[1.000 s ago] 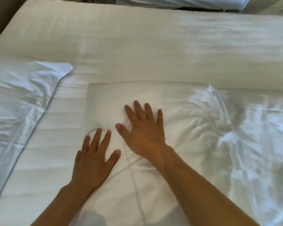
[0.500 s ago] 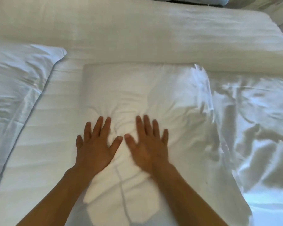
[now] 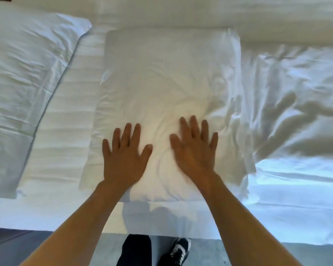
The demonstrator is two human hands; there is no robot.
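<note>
The left hand [image 3: 124,156] lies flat, palm down, on the near half of the white pillow [image 3: 167,89], its fingers straight and slightly spread, the thumb angled toward the centre of the frame. The right hand [image 3: 195,150] lies flat just beside it, also palm down with fingers straight and fanned; it looks a little blurred. The two hands are apart, with a strip of creased pillowcase between the thumbs. Neither hand grips the fabric; both press on it, and wrinkles fan out in the cloth around and above the right hand's fingers.

The pillow sits in the middle of the frame on the white bed [image 3: 62,150], its long side running away from the person, its near edge close to the bed's near edge. To the left, in the upper left of the frame, a second pillow [image 3: 25,77] lies apart from the first, with a band of striped sheet between them. To the right, a rumpled white duvet [image 3: 296,96] touches the pillow's right edge. At the bottom centre, past the bed's edge, a dark trouser leg [image 3: 135,250] and a black sneaker [image 3: 178,250] show on the grey floor [image 3: 108,246].
</note>
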